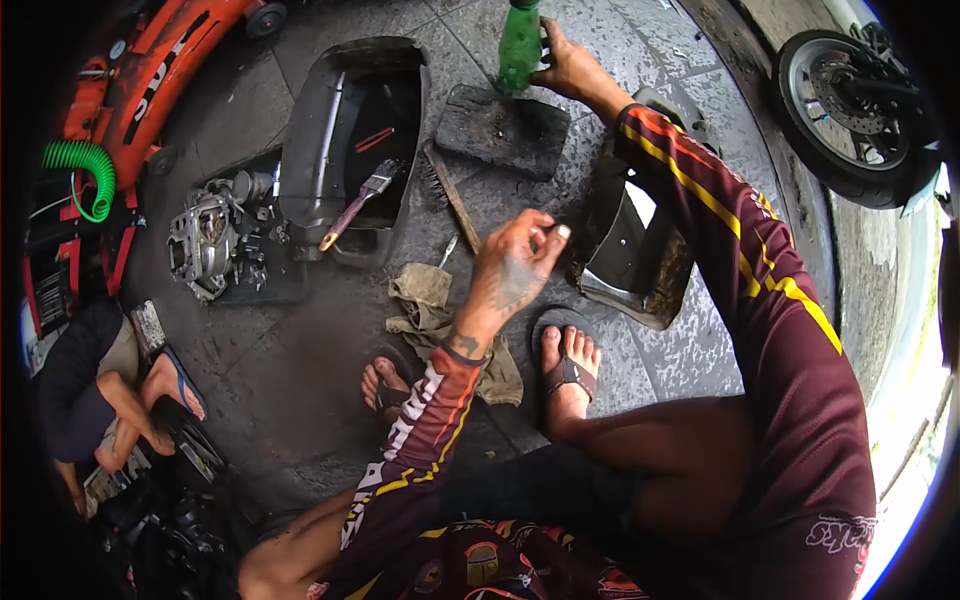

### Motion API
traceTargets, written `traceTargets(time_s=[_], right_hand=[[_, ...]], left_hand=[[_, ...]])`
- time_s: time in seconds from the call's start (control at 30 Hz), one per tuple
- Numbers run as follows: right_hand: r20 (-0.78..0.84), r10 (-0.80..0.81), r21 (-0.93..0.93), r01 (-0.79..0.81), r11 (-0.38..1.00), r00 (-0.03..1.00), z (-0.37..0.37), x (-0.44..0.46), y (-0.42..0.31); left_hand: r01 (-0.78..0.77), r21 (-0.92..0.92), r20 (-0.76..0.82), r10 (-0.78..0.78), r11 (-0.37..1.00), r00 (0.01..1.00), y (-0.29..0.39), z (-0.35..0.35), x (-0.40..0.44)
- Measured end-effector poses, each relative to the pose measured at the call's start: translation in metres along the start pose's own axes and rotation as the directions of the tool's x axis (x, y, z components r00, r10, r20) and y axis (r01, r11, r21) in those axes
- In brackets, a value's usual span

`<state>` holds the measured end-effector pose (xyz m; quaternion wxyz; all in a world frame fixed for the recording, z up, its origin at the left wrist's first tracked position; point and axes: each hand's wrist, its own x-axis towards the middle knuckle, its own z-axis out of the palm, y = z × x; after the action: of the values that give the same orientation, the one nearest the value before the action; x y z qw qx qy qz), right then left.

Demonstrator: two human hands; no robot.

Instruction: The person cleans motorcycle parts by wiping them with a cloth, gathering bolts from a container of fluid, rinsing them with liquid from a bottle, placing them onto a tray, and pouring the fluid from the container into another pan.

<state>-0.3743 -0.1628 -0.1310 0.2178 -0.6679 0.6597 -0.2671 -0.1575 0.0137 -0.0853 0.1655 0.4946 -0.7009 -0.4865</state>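
Note:
My right hand reaches to the far side, its fingers around a green bottle whose top is cut off by the view's edge. Whether the bottle rests on the floor, I cannot tell. Just below it lies a dark, worn block. Nearer to me, my left hand hovers with curled fingers and thumb drawn in; anything inside them is hidden. A wire brush with a wooden handle lies beyond that hand, and a dirty rag lies beside it. To its right is an open metal container with dark liquid.
A dark basin has a paintbrush across it and a red item inside. Metal engine parts sit in a tray at left. An orange jack, a green coiled hose, another person and a motorcycle wheel surround the area.

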Motion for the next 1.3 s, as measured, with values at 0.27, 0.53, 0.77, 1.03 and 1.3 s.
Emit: traceTargets(time_s=[0.27, 0.53, 0.77, 1.03, 1.3], right_hand=[[-0.201, -0.051, -0.239, 0.001, 0.971, 0.978, -0.071, -0.011, 0.000], [-0.184, 0.117, -0.251, -0.162, 0.954, 0.976, -0.183, -0.178, 0.010], [-0.148, 0.581, 0.111, -0.570, 0.814, 0.801, -0.100, -0.327, -0.003], [-0.300, 0.616, 0.251, -0.563, 0.788, 0.728, -0.084, -0.339, -0.015], [-0.336, 0.673, 0.301, -0.602, 0.740, 0.659, -0.086, -0.340, -0.022]], left_hand=[[-0.017, 0.274, 0.024, 0.011, 0.961, 1.000, -0.001, 0.055, -0.007], [-0.140, 0.120, -0.011, 0.143, 0.983, 0.990, -0.018, 0.062, -0.003], [-0.152, 0.083, 0.087, 0.144, 0.985, 0.986, -0.022, 0.079, -0.008], [0.030, -0.034, 0.208, -0.022, 0.999, 0.978, -0.024, 0.088, -0.013], [0.163, -0.105, 0.250, -0.133, 0.981, 0.959, -0.008, 0.084, -0.011]])
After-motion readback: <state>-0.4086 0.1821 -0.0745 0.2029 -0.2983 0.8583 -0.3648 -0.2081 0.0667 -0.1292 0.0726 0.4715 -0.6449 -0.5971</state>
